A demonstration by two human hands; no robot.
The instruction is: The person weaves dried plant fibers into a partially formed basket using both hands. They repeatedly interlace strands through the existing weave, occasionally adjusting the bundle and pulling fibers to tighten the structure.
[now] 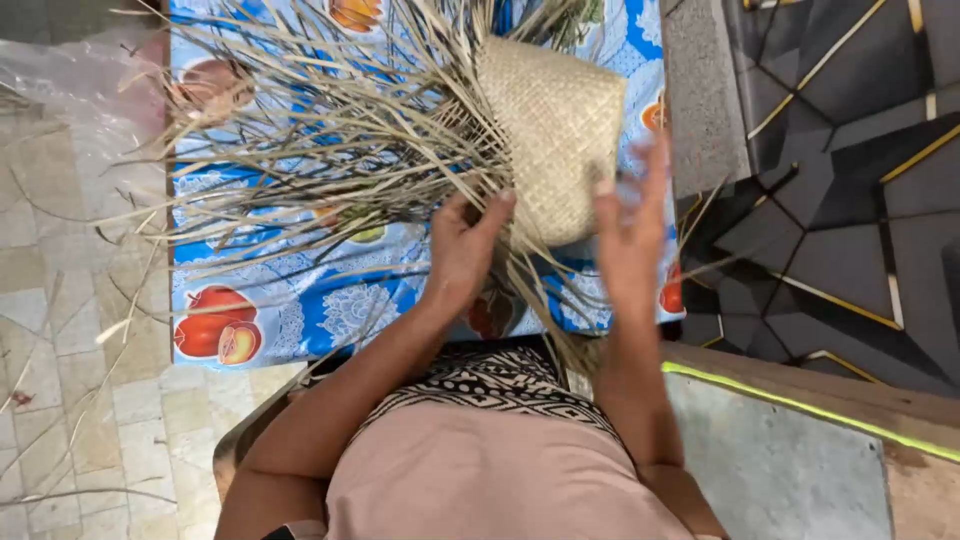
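A half-woven basket [555, 125] of pale dried leaf strips lies on a blue cloth with a fruit print [300, 300]. Many loose strips [320, 130] fan out from its left side. My left hand [465, 245] rests against the basket's lower left edge, fingers curled on the strips there. My right hand [632, 225] is raised at the basket's right edge, fingers spread and blurred, touching or just off the weave. Whether it grips a strip I cannot tell.
Pale floor tiles [70, 330] with stray strips lie to the left. A clear plastic bag [80, 80] sits at the top left. A dark floor with gold lines [850, 150] and a stone ledge [780, 440] are on the right.
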